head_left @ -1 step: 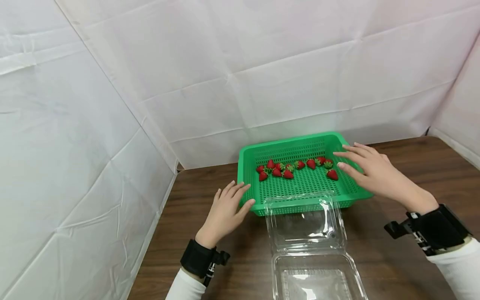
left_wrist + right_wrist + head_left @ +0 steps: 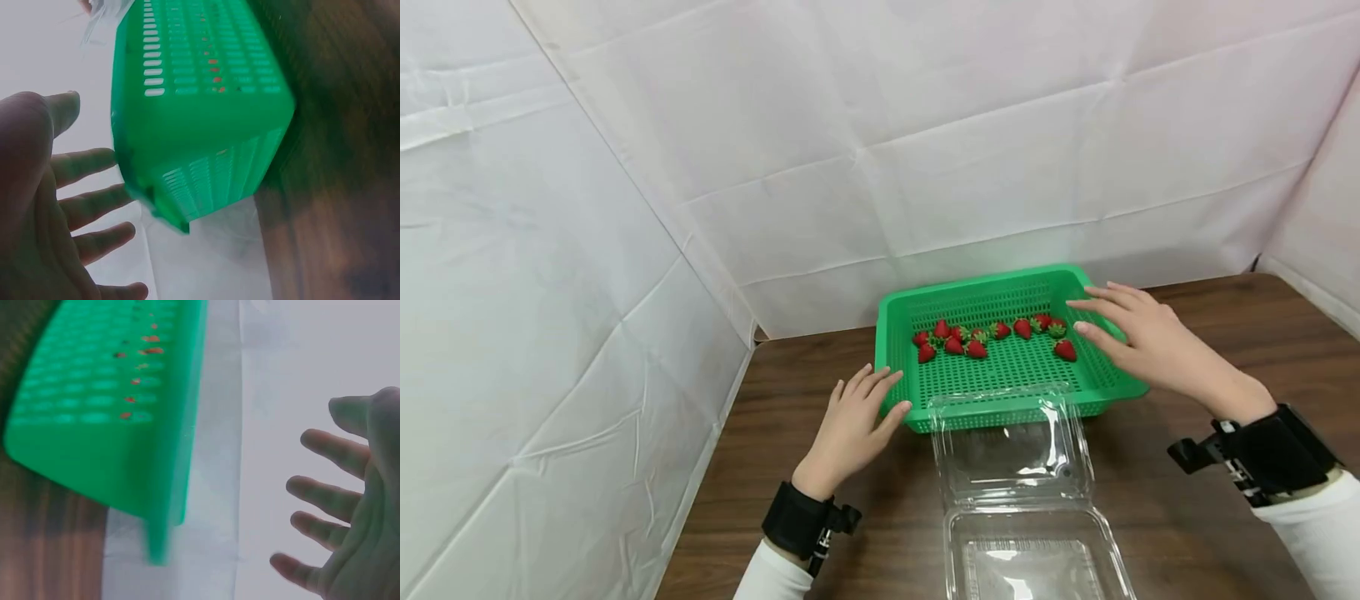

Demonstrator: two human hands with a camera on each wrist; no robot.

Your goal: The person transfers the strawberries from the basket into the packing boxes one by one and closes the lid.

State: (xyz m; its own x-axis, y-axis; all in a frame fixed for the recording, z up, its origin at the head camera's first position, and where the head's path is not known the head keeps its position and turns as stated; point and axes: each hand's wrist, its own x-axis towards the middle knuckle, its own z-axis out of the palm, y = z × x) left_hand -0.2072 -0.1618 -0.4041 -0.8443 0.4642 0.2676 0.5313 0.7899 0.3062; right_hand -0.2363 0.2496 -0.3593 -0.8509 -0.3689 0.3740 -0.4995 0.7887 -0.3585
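Observation:
A green plastic basket (image 2: 898, 310) with slotted walls stands on the table. Several red strawberries (image 2: 1022, 328) with green leaves lie inside, mostly along its far half. My left hand (image 2: 848, 427) has its fingers spread at the basket's left side; in the left wrist view the fingertips (image 2: 122, 195) overlap its rim. Above the right end hovers my right hand (image 2: 1157, 346), fingers extended and holding nothing. The right wrist view shows a gap between that hand's fingers (image 2: 322, 497) and the basket wall (image 2: 75, 453).
A clear plastic clamshell box (image 2: 951, 533) lies unfolded in front, its lid (image 2: 1000, 454) overlapping the basket's near rim. White sheeting (image 2: 820, 208) rises behind and at both sides of the dark wooden table (image 2: 737, 492). Black straps circle both wrists.

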